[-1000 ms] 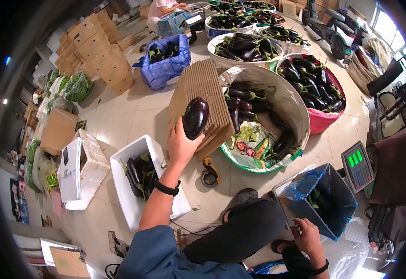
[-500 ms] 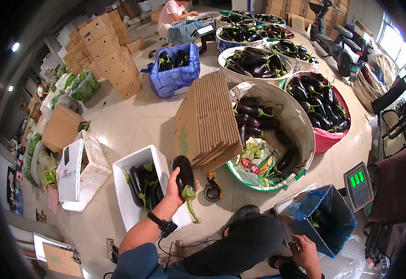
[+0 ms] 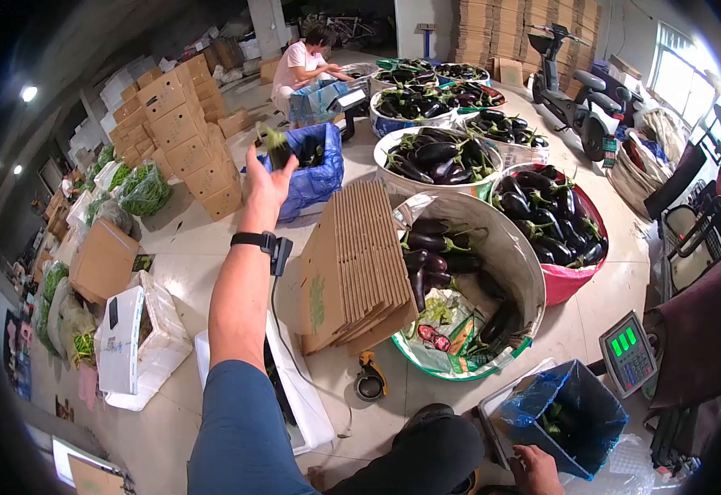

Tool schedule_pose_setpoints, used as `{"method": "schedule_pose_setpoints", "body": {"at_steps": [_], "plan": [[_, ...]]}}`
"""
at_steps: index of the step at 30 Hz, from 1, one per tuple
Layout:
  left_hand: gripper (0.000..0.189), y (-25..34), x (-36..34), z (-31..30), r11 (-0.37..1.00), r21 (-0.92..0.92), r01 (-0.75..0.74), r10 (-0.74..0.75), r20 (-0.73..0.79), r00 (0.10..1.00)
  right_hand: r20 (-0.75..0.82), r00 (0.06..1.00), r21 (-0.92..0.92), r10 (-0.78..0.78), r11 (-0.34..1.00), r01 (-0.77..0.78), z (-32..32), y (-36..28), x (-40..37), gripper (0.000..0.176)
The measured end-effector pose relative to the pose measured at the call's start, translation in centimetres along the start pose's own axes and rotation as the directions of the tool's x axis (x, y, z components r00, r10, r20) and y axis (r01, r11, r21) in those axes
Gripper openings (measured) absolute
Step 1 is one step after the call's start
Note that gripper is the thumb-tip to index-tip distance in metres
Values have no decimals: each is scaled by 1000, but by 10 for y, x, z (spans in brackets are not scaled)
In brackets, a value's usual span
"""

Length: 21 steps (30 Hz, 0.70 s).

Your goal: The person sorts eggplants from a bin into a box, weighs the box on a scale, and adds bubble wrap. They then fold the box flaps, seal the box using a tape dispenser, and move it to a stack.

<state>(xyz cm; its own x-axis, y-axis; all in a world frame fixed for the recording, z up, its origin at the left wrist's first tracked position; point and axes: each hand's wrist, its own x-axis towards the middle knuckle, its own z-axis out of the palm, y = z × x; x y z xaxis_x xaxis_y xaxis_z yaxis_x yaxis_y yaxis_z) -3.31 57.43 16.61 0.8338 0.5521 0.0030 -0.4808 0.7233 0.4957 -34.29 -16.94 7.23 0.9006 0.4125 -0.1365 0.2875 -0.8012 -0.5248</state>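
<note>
My left hand point(image 3: 268, 188) is stretched far forward around an eggplant point(image 3: 277, 150), which is smeared by motion with its green stem end up. Hand and eggplant appear in front of a blue-lined box point(image 3: 304, 188) with eggplants inside. Below my left arm, a white foam box point(image 3: 304, 404) is mostly hidden; a few dark eggplants show at its inner side. At the bottom right, my right hand point(image 3: 535, 472) has loosely bent fingers with nothing visible in them. It lies by a second blue-lined box point(image 3: 591, 412), which holds some eggplants.
A scale display point(image 3: 628, 351) stands at the right. Folded cardboard point(image 3: 356, 264) leans against a large tub point(image 3: 534, 285) of eggplants; several more full tubs stand behind. A tape dispenser point(image 3: 370, 381) lies on the floor. A person in pink point(image 3: 299, 70) crouches at the back.
My left hand has swung forward and up with the eggplant, from over the white foam box to the farther blue-lined box. My right hand has shifted slightly down. The view has tilted up.
</note>
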Motion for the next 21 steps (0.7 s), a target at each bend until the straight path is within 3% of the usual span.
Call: {"method": "schedule_pose_setpoints", "body": {"at_steps": [1, 4, 6, 8, 9, 11, 12, 14, 16, 18, 19, 21], "plan": [[109, -8, -9, 24, 977, 92, -193, 198, -44, 979, -5, 1000, 5, 6, 1000, -6, 2, 1, 0, 25], [107, -19, -32, 42, 964, 72, -254, 261, -103, 960, -7, 1000, 3, -12, 1000, 12, 9, 2, -4, 26], [83, -28, -52, 19, 941, 225, -253, 302, -223, 927, 33, 999, -28, 5, 1000, -4, 8, 2, -7, 27], [42, -47, -46, -60, 938, 342, -57, 135, -207, 969, 32, 999, -22, -4, 1000, 5, 10, 7, -11, 27], [19, -61, -75, -73, 902, 425, 78, -3, -175, 984, 28, 999, -17, -18, 1000, 19, 11, 10, -12, 27], [14, -96, -131, -90, 765, 595, 246, -69, -304, 950, 43, 999, -39, -22, 999, 24, 10, 12, -15, 29], [12, -112, -163, -89, 673, 692, 262, -86, -278, 957, 59, 998, -61, -28, 998, 31, 9, 12, -16, 30], [11, -146, -223, -76, 499, 859, 112, -31, -111, 993, 22, 1000, -37, 8, 999, -7, 6, 3, -13, 28], [15, -184, -282, -71, 400, 916, -36, -137, 99, 986, -15, 998, 12, 58, 998, -58, 5, 3, -15, 28], [19, -215, -327, -64, 61, 913, -403, -316, 400, 860, 0, 1000, -25, 12, 1000, -12, -2, 3, -15, 31], [25, -232, -330, -69, -10, 884, -467, -530, 391, 752, 22, 1000, -46, -4, 999, 5, -6, 4, -15, 32], [33, -278, -334, -89, -129, 902, -411, -704, 209, 679, 39, 999, -22, -4, 1000, 5, -11, -1, -13, 32]]}}
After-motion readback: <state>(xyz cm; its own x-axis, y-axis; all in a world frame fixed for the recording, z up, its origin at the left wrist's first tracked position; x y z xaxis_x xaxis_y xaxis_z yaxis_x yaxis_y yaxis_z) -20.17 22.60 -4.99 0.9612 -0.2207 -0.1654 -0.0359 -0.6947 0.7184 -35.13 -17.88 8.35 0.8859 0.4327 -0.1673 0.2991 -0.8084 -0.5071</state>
